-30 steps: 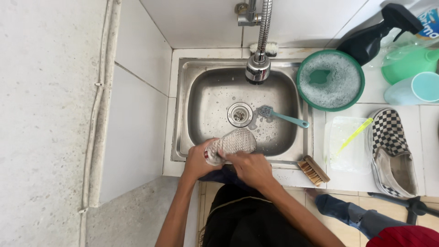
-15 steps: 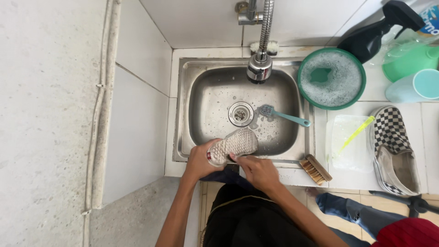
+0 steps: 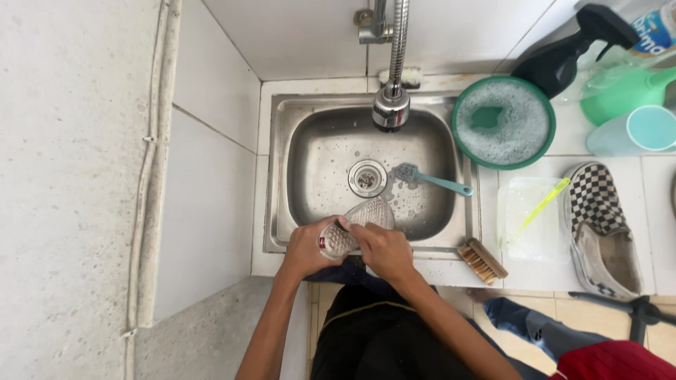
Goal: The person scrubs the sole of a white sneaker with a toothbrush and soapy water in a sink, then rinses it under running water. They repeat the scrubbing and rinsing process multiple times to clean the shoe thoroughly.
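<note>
Your right hand (image 3: pixel 384 250) had slid from the sole's edge up onto the shoe (image 3: pixel 355 226), covering more of it than half a second before, so the scrubbing was moving along it. Your left hand (image 3: pixel 310 246) clasped the heel, sole up, over the sink's (image 3: pixel 310 162) near rim. The sink held a blue brush (image 3: pixel 429 179); the green bowl (image 3: pixel 503 124) held suds; the clear tub (image 3: pixel 531 222) a yellow toothbrush (image 3: pixel 543 204).

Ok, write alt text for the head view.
Both hands, left hand and right hand, hold a shoe sole-up over a steel sink. A teal brush lies in the basin; a checkered shoe and bowl of suds sit alongside.
</note>
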